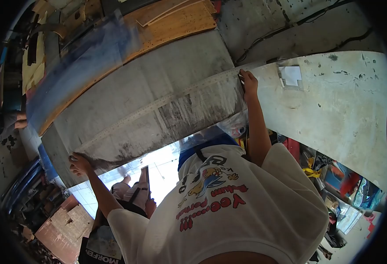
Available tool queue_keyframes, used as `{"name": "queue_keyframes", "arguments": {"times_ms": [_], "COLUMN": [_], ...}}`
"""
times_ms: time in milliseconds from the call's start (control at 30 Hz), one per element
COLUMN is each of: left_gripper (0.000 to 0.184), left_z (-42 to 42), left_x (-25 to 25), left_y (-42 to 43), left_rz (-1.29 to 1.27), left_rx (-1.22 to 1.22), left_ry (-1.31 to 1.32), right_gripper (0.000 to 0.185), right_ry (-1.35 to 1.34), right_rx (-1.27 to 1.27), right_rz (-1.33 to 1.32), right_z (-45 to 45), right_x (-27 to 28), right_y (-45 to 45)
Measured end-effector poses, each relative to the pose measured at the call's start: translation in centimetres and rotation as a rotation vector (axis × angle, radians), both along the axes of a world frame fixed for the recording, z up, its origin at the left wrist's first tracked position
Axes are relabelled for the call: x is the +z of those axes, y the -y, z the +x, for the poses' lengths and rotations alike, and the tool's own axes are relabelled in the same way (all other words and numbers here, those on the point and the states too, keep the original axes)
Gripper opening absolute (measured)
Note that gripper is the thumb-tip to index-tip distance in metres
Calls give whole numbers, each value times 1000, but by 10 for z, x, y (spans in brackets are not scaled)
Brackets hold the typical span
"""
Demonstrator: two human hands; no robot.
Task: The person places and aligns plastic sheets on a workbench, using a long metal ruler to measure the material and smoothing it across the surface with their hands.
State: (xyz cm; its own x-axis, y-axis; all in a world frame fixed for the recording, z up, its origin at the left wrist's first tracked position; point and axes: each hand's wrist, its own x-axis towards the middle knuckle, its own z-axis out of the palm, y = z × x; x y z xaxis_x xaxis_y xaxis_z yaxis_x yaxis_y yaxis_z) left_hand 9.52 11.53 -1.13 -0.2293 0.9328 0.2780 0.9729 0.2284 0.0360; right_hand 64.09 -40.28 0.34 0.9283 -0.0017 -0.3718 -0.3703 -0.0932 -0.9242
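Note:
A long, pale, translucent strip like a ruler [158, 103] lies slantwise across a worn grey sheet [180, 57] on the work surface. At its lower left end, my left hand [80, 165] has its fingers curled round the strip's end, near the sheet's front edge. My right hand [249, 84] pinches the strip's other end at the upper right, beside the sheet's right edge. Dark smudges mark the part of the sheet nearest me.
Brown board [176, 22] and clear plastic film [83, 66] lie behind the sheet. A pale panel [325, 105] with a white paper [291, 75] extends right. Another person [134, 193] is below left; someone else's legs [21, 119] show far left. Clutter fills the lower right.

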Motion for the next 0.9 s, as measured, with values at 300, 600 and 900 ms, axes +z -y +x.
{"name": "queue_keyframes", "arguments": {"times_ms": [300,600,900], "left_gripper": [56,55,53], "left_z": [2,0,2], "left_x": [0,-3,-2], "left_y": [0,-1,1], "left_rz": [8,13,33], "left_rx": [10,23,10], "left_ry": [12,6,21], "right_gripper": [23,24,26], "right_ry": [97,151,206], "right_rx": [-5,16,31], "right_rz": [-29,-90,-142], "right_z": [6,2,2], "right_x": [-21,-17,-21], "right_y": [3,2,3]}}
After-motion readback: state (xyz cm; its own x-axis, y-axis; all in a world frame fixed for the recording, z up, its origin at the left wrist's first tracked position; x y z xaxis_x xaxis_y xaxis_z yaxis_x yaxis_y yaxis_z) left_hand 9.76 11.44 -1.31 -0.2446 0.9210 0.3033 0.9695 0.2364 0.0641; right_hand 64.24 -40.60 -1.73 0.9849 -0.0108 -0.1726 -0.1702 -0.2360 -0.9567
